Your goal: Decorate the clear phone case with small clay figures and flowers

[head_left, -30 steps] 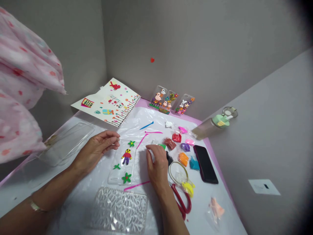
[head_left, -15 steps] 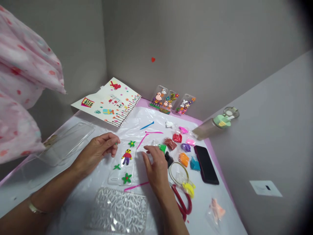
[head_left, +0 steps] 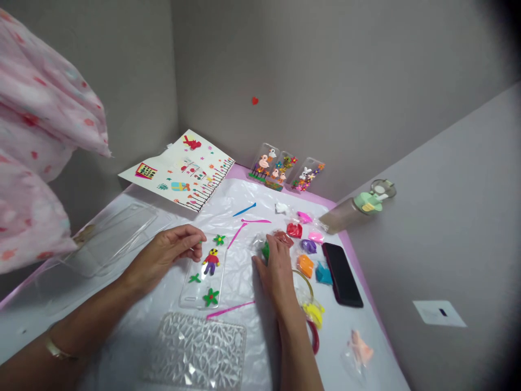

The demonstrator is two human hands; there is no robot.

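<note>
A clear phone case [head_left: 202,282] lies flat, decorated with a clay figure [head_left: 211,262] in a red top and purple trousers, green flowers [head_left: 210,297] and a green leafy piece. At its upper left edge my left hand [head_left: 177,244] is pinched, with a tiny green bit of clay just showing at the fingertips. My right hand [head_left: 277,271] hovers over the clay packets, thumb apart from the fingers. Partly behind its fingertips is the packet of green clay [head_left: 265,251]. Whether they touch, I cannot tell. The black clay packet is hidden by this hand.
Packets of coloured clay [head_left: 305,266], a dark phone [head_left: 342,274] and a bottle [head_left: 345,210] are at right. Scissors [head_left: 313,336] lie partly under my right forearm. A textured clear case [head_left: 197,350] lies in front. Pink tools [head_left: 230,310], a notebook [head_left: 183,171] and decorated cases [head_left: 264,162] stand around.
My right hand has moved right, away from the decorated case and over the green and black clay packets. My left hand has shifted slightly right, still pinched.
</note>
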